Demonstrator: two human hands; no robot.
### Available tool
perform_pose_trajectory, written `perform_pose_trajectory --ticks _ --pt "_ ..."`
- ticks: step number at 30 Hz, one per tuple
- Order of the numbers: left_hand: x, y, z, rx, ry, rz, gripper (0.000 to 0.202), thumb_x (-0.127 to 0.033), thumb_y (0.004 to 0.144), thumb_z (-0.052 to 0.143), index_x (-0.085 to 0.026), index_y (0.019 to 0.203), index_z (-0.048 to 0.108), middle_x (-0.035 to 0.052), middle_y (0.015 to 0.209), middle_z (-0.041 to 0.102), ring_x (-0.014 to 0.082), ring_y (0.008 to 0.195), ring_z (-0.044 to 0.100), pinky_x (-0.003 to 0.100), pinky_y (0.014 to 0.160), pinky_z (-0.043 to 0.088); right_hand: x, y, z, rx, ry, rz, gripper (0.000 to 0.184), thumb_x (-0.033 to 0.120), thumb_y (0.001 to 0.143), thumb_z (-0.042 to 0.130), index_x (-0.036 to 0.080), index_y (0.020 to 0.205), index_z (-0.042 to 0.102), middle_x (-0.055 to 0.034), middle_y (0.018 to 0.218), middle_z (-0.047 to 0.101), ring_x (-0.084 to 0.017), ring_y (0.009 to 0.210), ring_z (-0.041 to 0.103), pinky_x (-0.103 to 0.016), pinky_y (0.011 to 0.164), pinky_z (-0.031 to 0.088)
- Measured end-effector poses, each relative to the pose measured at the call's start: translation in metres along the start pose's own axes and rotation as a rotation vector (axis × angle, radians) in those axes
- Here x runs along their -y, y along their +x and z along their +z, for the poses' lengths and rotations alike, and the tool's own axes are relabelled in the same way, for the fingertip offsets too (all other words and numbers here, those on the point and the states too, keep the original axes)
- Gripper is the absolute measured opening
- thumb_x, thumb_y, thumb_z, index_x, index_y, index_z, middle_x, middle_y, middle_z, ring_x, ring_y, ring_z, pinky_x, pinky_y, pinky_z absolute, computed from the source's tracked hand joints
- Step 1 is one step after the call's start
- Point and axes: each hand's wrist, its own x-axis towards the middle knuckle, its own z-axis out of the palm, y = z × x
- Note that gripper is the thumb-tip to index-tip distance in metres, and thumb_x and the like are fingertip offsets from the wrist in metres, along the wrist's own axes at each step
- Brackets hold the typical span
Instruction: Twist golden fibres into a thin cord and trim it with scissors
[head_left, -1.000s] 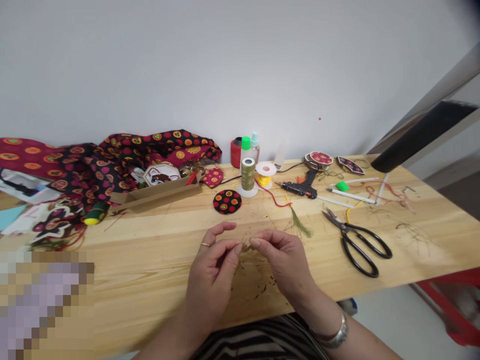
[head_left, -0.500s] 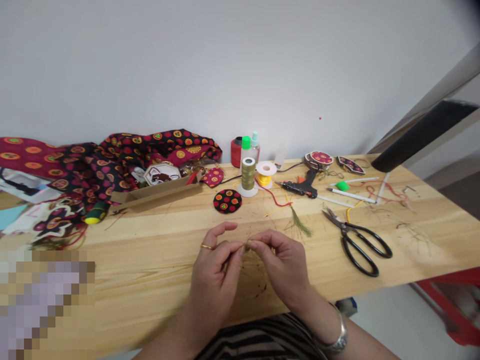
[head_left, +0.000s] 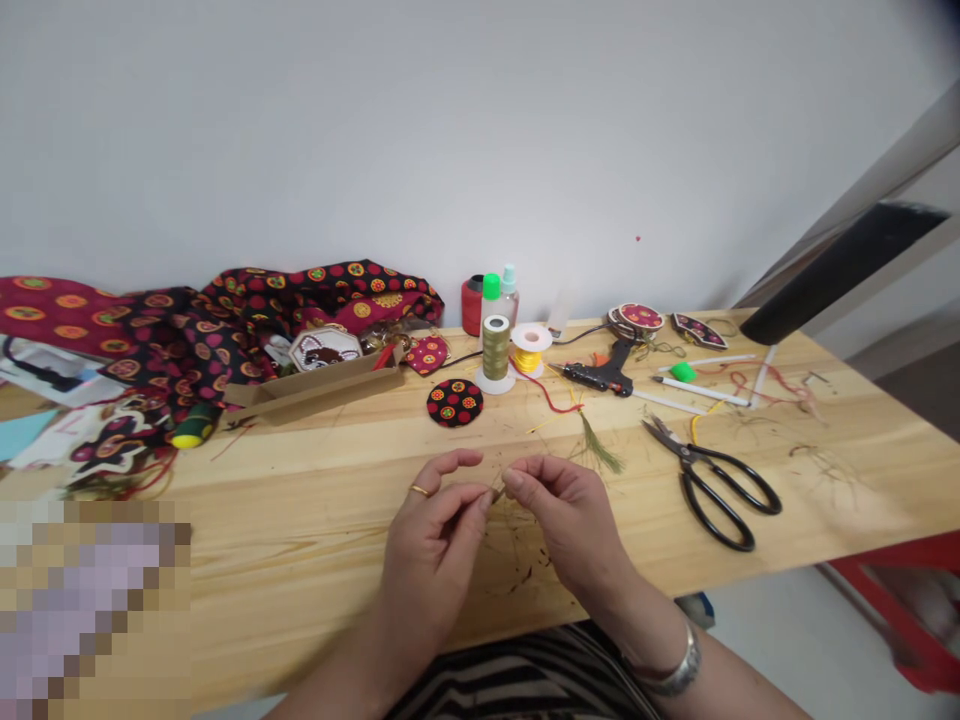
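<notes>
My left hand [head_left: 433,535] and my right hand [head_left: 571,518] meet low over the middle of the table, thumb and fingertips pinched. Between them runs a short, thin brownish thread [head_left: 499,491], mostly covered by the fingers. The left index finger is raised and bent above the pinch. Beyond my hands lie a round black fabric disc [head_left: 455,402] with flower prints, an upright spool of olive thread [head_left: 496,350], and a tassel of olive threads [head_left: 600,446] tied to a red cord [head_left: 551,402]. Black-handled scissors [head_left: 712,480] rest open-bladed to the right.
Along the wall stand a yellow cord spool [head_left: 531,340], bottles [head_left: 490,287] and a black glue gun [head_left: 600,376]. Patterned fabric [head_left: 315,285] and a cardboard tray [head_left: 322,392] fill the left. White pens [head_left: 701,390] and thread scraps lie right, near a black tube [head_left: 847,270].
My right fingertips have drawn slightly away from the left ones, so a little more of the thread shows between them. The things on the table stay put.
</notes>
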Motion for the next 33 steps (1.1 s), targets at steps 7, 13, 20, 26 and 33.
perform_pose_trajectory --ticks 7,13,20,26,33 --pt "-0.0045 0.0023 -0.0030 0.009 -0.128 -0.208 0.018 -0.021 0.083 0.054 -0.019 0.074 0.070 0.0089 0.102 0.064 0.0204 0.106 0.057 0.027 0.075 0.049 -0.0073 0.0020 0.0008 -0.024 0.092 0.074 0.011 0.025 0.064 0.072 0.016 0.059 0.068 0.0035 0.052 0.060 -0.009 0.052 0.048 -0.023 0.057 0.040" --pt "-0.0047 0.0014 -0.0022 -0.004 -0.129 -0.242 0.017 -0.023 0.082 0.055 -0.019 0.075 0.070 0.0087 0.102 0.066 0.0198 0.103 0.059 0.028 0.081 0.049 -0.0053 0.0013 0.0016 -0.009 0.089 0.065 0.006 0.023 0.064 0.072 0.018 0.061 0.071 0.0032 0.055 0.064 -0.009 0.054 0.052 -0.023 0.059 0.041" --pt "-0.0014 -0.0009 0.0014 -0.011 -0.052 -0.083 0.014 -0.017 0.082 0.056 -0.019 0.080 0.070 0.0073 0.102 0.066 0.0169 0.096 0.062 0.027 0.085 0.048 -0.0060 0.0001 0.0015 -0.010 0.042 0.044 0.006 0.023 0.066 0.072 0.019 0.061 0.071 0.0033 0.059 0.067 -0.009 0.058 0.054 -0.022 0.061 0.042" --pt "0.0012 -0.0027 0.0007 0.018 -0.023 -0.037 0.015 -0.016 0.083 0.055 -0.019 0.082 0.069 0.0074 0.103 0.066 0.0166 0.097 0.061 0.027 0.085 0.047 -0.0044 -0.0002 0.0009 0.005 0.037 0.036 0.008 0.024 0.068 0.070 0.017 0.064 0.069 0.0041 0.058 0.064 -0.008 0.057 0.051 -0.021 0.060 0.040" --pt "0.0015 -0.0039 0.0012 0.031 -0.012 -0.031 0.016 -0.016 0.083 0.055 -0.019 0.083 0.070 0.0071 0.102 0.067 0.0165 0.095 0.063 0.026 0.083 0.049 -0.0019 -0.0014 -0.0001 0.009 0.046 0.024 0.011 0.024 0.068 0.069 0.016 0.062 0.066 0.0047 0.056 0.058 -0.007 0.055 0.046 -0.021 0.056 0.037"
